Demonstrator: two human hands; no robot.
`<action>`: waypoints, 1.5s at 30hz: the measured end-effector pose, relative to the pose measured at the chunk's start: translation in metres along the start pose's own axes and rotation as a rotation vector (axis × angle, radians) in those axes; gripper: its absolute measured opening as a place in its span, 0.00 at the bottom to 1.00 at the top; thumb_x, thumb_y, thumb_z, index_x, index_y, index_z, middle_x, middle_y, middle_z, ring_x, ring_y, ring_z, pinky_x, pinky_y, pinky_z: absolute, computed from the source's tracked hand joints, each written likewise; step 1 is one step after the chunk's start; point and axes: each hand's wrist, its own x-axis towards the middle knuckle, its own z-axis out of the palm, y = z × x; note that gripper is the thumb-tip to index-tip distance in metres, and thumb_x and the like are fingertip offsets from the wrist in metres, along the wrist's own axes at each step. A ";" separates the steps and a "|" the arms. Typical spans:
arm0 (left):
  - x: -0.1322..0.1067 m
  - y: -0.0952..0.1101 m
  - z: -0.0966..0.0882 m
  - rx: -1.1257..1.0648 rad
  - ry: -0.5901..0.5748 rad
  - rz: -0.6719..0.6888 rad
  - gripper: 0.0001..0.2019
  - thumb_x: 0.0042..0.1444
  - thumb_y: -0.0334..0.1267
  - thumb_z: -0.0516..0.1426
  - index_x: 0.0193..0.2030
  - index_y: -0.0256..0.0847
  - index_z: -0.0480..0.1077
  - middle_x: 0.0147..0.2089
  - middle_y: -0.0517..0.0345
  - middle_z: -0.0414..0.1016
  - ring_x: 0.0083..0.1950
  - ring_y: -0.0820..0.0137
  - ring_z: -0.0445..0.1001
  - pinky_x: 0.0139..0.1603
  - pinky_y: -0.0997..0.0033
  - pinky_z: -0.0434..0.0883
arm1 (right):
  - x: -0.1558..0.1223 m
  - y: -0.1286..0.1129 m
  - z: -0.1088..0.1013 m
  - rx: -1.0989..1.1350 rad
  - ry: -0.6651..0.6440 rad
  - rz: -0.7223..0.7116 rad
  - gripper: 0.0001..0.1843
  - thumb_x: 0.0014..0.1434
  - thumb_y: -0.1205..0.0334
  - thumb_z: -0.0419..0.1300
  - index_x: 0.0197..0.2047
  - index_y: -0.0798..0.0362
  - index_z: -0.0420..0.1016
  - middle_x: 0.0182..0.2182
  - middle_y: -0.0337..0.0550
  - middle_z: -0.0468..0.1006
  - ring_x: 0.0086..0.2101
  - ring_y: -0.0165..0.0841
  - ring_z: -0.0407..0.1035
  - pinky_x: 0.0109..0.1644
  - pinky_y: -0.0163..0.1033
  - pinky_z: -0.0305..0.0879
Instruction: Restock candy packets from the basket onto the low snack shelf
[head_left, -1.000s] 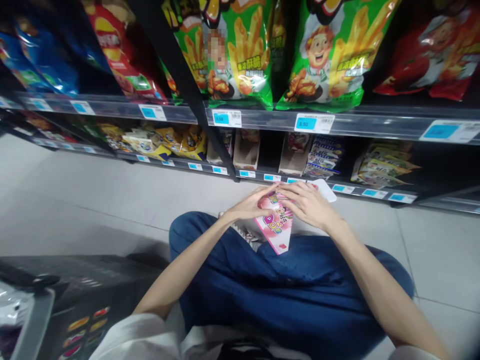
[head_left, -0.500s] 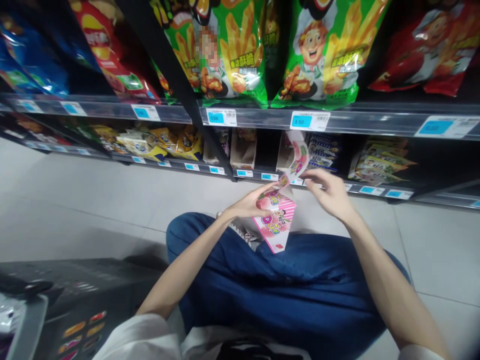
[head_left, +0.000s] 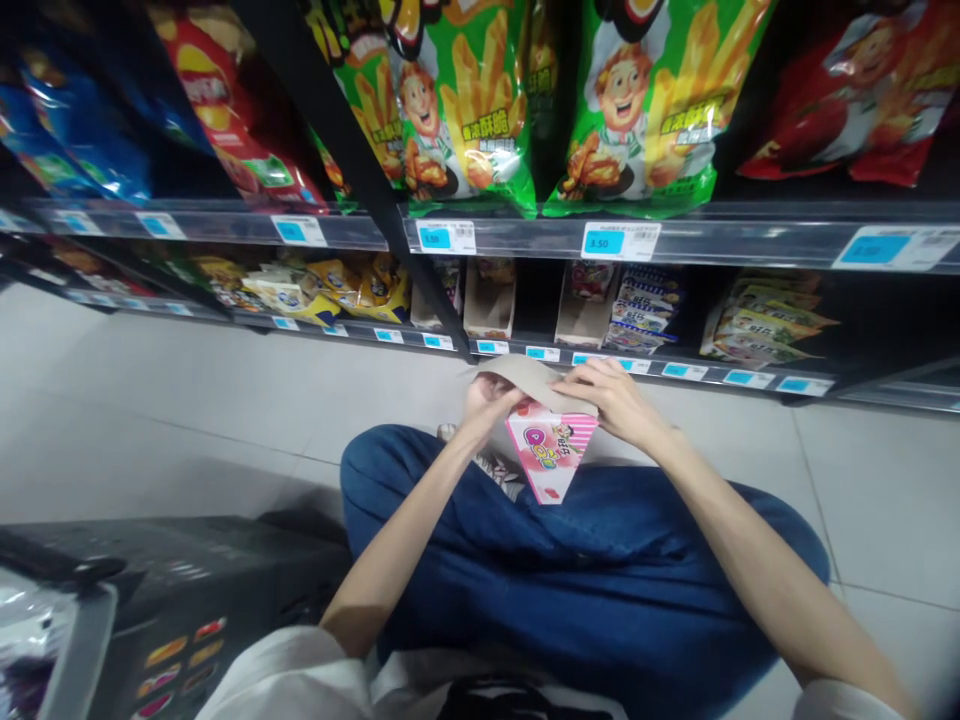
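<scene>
A pink and white striped snack box (head_left: 550, 452) rests on my knee, above my blue trousers (head_left: 585, 570). Its brown cardboard top flap (head_left: 534, 380) is folded open across the top. My left hand (head_left: 489, 398) grips the box's upper left corner with curled fingers. My right hand (head_left: 611, 398) holds the flap's right edge, fingers bent over it. Both hands are in front of the lowest shelf.
Store shelves (head_left: 675, 240) with blue price tags carry green snack bags (head_left: 637, 100), red bags (head_left: 847, 90) and, lower down, small boxes (head_left: 645, 310). Grey tiled floor (head_left: 187, 400) lies to the left. A dark crate or cart (head_left: 150, 610) stands at the lower left.
My right hand had lifted a pink strip up off the box half a second ago. Now it is back down on the box, and the brown flap lies open over the top.
</scene>
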 end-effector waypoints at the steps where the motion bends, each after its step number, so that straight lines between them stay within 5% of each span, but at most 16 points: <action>1: -0.007 -0.001 -0.006 0.017 0.113 -0.009 0.23 0.43 0.48 0.70 0.34 0.40 0.62 0.35 0.61 0.68 0.43 0.70 0.72 0.51 0.66 0.72 | -0.001 0.002 -0.002 -0.005 0.011 0.004 0.21 0.71 0.66 0.48 0.60 0.47 0.75 0.48 0.48 0.78 0.45 0.42 0.65 0.44 0.48 0.55; 3: -0.019 -0.001 -0.022 0.092 0.349 -0.004 0.24 0.42 0.43 0.70 0.33 0.41 0.57 0.34 0.64 0.63 0.40 0.74 0.69 0.50 0.69 0.71 | -0.003 0.008 -0.008 0.003 0.034 0.017 0.21 0.71 0.64 0.48 0.60 0.44 0.75 0.51 0.46 0.77 0.45 0.43 0.64 0.44 0.49 0.55; 5: -0.025 0.003 -0.036 0.227 0.463 0.084 0.24 0.41 0.40 0.69 0.40 0.42 0.60 0.43 0.59 0.67 0.48 0.71 0.70 0.55 0.66 0.70 | -0.006 0.013 -0.014 0.029 0.067 0.034 0.20 0.71 0.62 0.50 0.60 0.41 0.75 0.55 0.43 0.77 0.46 0.45 0.63 0.45 0.51 0.55; 6: -0.026 0.007 -0.041 0.286 0.413 0.138 0.26 0.41 0.38 0.68 0.46 0.43 0.62 0.50 0.55 0.68 0.55 0.68 0.70 0.60 0.63 0.68 | -0.007 0.016 -0.017 0.046 0.089 0.046 0.19 0.70 0.60 0.51 0.60 0.40 0.75 0.55 0.42 0.77 0.46 0.46 0.63 0.46 0.52 0.56; 8: -0.024 0.015 -0.041 0.307 0.104 0.165 0.34 0.44 0.36 0.65 0.59 0.46 0.60 0.65 0.48 0.63 0.67 0.62 0.64 0.67 0.57 0.64 | -0.008 0.020 -0.020 0.070 0.138 0.086 0.18 0.69 0.60 0.53 0.58 0.42 0.75 0.53 0.42 0.79 0.46 0.46 0.64 0.47 0.53 0.57; 10: -0.019 0.022 -0.031 0.177 -0.242 0.048 0.39 0.45 0.36 0.63 0.67 0.48 0.57 0.71 0.46 0.59 0.69 0.58 0.62 0.67 0.54 0.64 | -0.008 0.022 -0.021 0.061 0.193 0.146 0.16 0.67 0.63 0.53 0.55 0.45 0.76 0.48 0.46 0.79 0.45 0.46 0.64 0.47 0.53 0.58; 12: -0.016 0.026 -0.013 0.028 -0.380 -0.094 0.40 0.47 0.39 0.62 0.69 0.48 0.56 0.71 0.46 0.60 0.67 0.55 0.66 0.65 0.52 0.67 | -0.009 0.023 -0.018 0.027 0.243 0.214 0.16 0.64 0.67 0.53 0.52 0.48 0.75 0.43 0.48 0.77 0.43 0.45 0.65 0.46 0.51 0.59; 17: -0.018 0.029 0.027 -0.054 -0.312 -0.164 0.41 0.54 0.49 0.63 0.72 0.47 0.52 0.68 0.45 0.64 0.67 0.53 0.67 0.64 0.51 0.68 | -0.009 0.023 -0.006 -0.069 0.288 0.305 0.19 0.58 0.73 0.51 0.49 0.50 0.74 0.39 0.50 0.72 0.42 0.45 0.64 0.44 0.50 0.62; 22: -0.025 0.021 0.041 0.206 -0.299 -0.117 0.65 0.40 0.46 0.74 0.77 0.50 0.35 0.73 0.43 0.55 0.72 0.50 0.58 0.72 0.45 0.58 | -0.005 0.014 0.005 -0.228 0.236 0.293 0.21 0.54 0.77 0.49 0.47 0.52 0.72 0.36 0.50 0.73 0.42 0.46 0.64 0.42 0.49 0.61; 25: -0.025 0.010 0.045 0.287 -0.195 -0.107 0.63 0.42 0.44 0.73 0.77 0.48 0.36 0.71 0.43 0.57 0.71 0.51 0.60 0.73 0.44 0.56 | -0.004 0.012 0.008 -0.276 0.247 0.281 0.19 0.57 0.77 0.49 0.47 0.52 0.72 0.36 0.50 0.74 0.42 0.45 0.65 0.42 0.48 0.62; 29: -0.023 -0.004 0.040 0.143 -0.141 -0.164 0.51 0.48 0.43 0.69 0.74 0.45 0.47 0.62 0.46 0.68 0.62 0.55 0.70 0.67 0.49 0.66 | -0.003 0.011 0.011 -0.208 0.313 0.303 0.10 0.68 0.64 0.52 0.48 0.51 0.73 0.36 0.50 0.75 0.41 0.45 0.66 0.43 0.50 0.65; 33: -0.032 -0.004 0.024 0.047 -0.124 -0.254 0.42 0.48 0.43 0.68 0.69 0.44 0.58 0.57 0.49 0.72 0.59 0.57 0.72 0.64 0.52 0.67 | 0.000 0.002 0.006 0.041 0.360 0.267 0.11 0.70 0.54 0.55 0.50 0.49 0.73 0.40 0.48 0.78 0.41 0.43 0.69 0.46 0.49 0.68; 39: -0.063 -0.006 0.007 -0.029 -0.089 -0.297 0.44 0.44 0.39 0.69 0.68 0.43 0.57 0.60 0.48 0.71 0.61 0.56 0.71 0.66 0.52 0.67 | -0.001 0.012 -0.012 0.232 0.437 0.455 0.16 0.71 0.52 0.51 0.46 0.48 0.77 0.42 0.44 0.81 0.38 0.39 0.75 0.45 0.45 0.71; 42: -0.067 -0.012 0.003 -0.073 -0.104 -0.334 0.47 0.42 0.39 0.70 0.69 0.42 0.55 0.59 0.46 0.72 0.61 0.54 0.72 0.65 0.51 0.68 | -0.004 0.032 0.003 0.095 0.424 0.548 0.16 0.69 0.50 0.54 0.47 0.50 0.77 0.41 0.46 0.82 0.28 0.37 0.73 0.39 0.46 0.71; 45: -0.063 -0.012 -0.002 -0.127 -0.112 -0.336 0.46 0.43 0.41 0.70 0.68 0.43 0.56 0.61 0.46 0.71 0.64 0.53 0.70 0.67 0.50 0.66 | -0.001 0.047 0.033 -0.028 0.233 0.521 0.19 0.70 0.53 0.50 0.57 0.51 0.73 0.50 0.49 0.79 0.30 0.39 0.75 0.41 0.48 0.73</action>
